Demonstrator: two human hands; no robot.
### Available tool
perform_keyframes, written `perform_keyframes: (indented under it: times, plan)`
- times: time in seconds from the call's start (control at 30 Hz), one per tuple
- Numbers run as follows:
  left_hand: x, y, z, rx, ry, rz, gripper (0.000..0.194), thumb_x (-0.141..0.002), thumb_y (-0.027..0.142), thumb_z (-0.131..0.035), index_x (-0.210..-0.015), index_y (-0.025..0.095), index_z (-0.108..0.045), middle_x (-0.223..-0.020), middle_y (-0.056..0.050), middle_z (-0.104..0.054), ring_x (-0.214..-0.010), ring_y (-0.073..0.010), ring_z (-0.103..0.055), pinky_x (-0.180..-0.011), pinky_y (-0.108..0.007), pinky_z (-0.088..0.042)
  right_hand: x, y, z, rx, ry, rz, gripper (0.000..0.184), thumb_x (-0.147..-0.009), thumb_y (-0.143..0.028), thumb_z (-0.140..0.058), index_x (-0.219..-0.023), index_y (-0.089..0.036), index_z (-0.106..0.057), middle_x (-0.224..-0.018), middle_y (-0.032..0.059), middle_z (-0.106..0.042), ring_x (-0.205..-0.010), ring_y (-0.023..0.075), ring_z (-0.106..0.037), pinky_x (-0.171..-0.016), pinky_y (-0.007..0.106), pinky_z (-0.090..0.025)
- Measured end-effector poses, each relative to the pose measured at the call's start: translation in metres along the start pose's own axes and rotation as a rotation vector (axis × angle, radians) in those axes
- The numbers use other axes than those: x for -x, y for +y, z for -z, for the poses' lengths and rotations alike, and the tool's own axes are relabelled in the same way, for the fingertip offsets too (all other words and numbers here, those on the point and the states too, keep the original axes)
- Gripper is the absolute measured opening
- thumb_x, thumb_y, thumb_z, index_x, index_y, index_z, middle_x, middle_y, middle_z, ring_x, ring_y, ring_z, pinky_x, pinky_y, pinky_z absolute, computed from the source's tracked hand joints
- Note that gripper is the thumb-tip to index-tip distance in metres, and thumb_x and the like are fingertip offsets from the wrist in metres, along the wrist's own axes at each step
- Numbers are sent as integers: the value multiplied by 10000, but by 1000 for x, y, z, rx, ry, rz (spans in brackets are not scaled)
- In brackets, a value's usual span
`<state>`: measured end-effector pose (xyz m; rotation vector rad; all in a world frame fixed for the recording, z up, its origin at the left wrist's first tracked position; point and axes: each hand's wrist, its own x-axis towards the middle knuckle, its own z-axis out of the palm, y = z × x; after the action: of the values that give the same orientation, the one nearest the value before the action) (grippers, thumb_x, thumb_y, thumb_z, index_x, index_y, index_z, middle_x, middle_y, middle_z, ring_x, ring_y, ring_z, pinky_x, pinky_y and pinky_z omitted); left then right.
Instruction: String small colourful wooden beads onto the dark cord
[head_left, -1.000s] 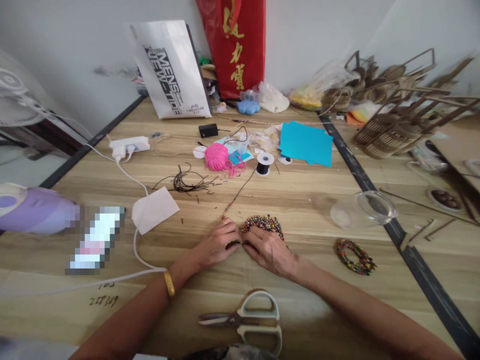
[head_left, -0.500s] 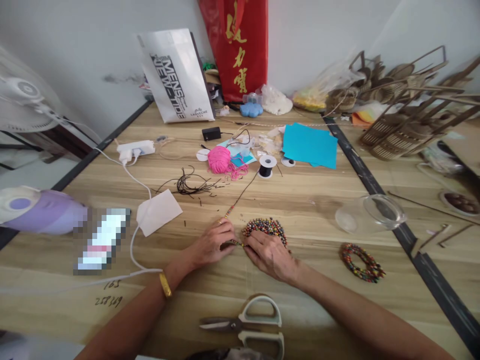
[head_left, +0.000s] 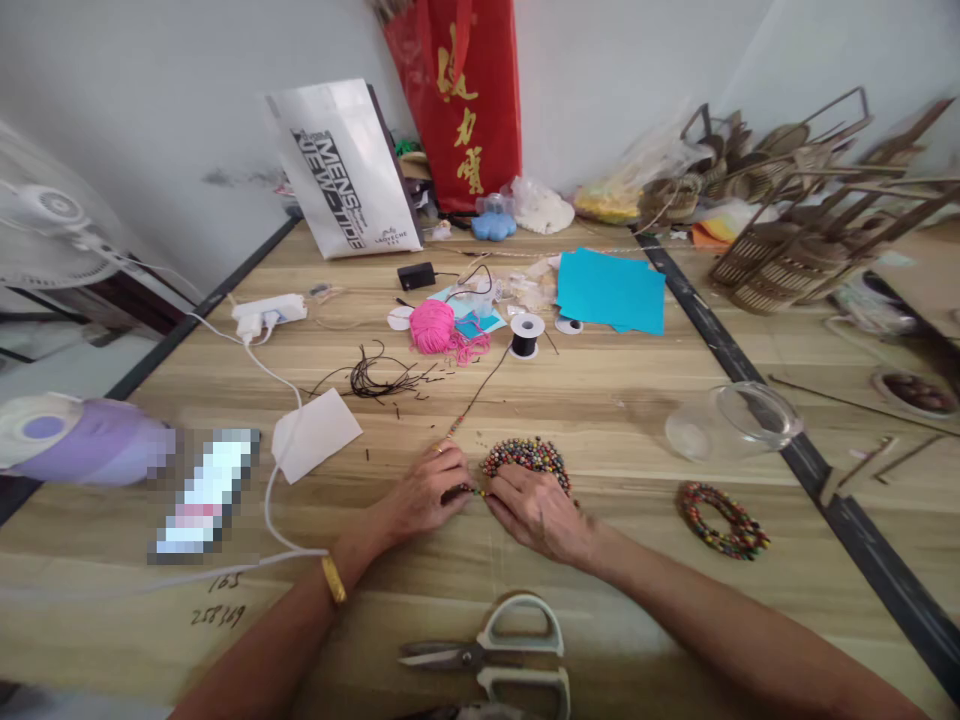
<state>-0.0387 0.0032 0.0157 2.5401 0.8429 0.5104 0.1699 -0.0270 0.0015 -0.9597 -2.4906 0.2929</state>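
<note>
Between my two hands runs a short stretch of beaded string [head_left: 475, 491] with small coloured beads. My left hand [head_left: 431, 492] is closed on it, and the string comes out above the fingers towards a spool of black cord [head_left: 527, 337]. My right hand [head_left: 536, 510] pinches the other end of the stretch, its fingertips close to my left ones. Just behind the right hand lies a heap of multicoloured beads [head_left: 531, 455], partly covered by it. A coiled beaded strand [head_left: 723, 521] rests farther right. Scissors [head_left: 487, 655] lie in front of me, their blades pointing left.
Pink yarn [head_left: 433, 327], black cord pieces [head_left: 379, 375] and blue sheets [head_left: 611, 290] lie farther back. A clear plastic jar [head_left: 731, 422] lies on its side at right. A white cable [head_left: 268, 495], a card [head_left: 316, 435] and a phone [head_left: 206, 492] are at left.
The camera view has shifted slightly. Both hands keep their hold on the beaded string, with only a small shift of the fingers.
</note>
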Motion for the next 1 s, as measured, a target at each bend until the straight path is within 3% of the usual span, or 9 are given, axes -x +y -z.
perform_keyframes:
  times: [0.4,1.0]
  plan:
    - [-4,3,-10,93,37,1,112,-864,164,-545,-787,142,-623,-800,-60,-583,-868,-184,-503,-820,-317,-426,1,2,-4,10,-19,-33,72,-930,-224,-497,-911,-165,-534,-816,42,-608,-762,165,-588,-645,252,-414]
    - [0,-2,-2,124,26,3,35,-822,162,-587,-817,148,-619,-871,-79,-597,-942,-205,-513,-866,-337,-428,-2,0,-4,41,-30,-11,120,-941,-165,-439,-912,-161,-555,-790,36,-611,-746,147,-578,-647,244,-383]
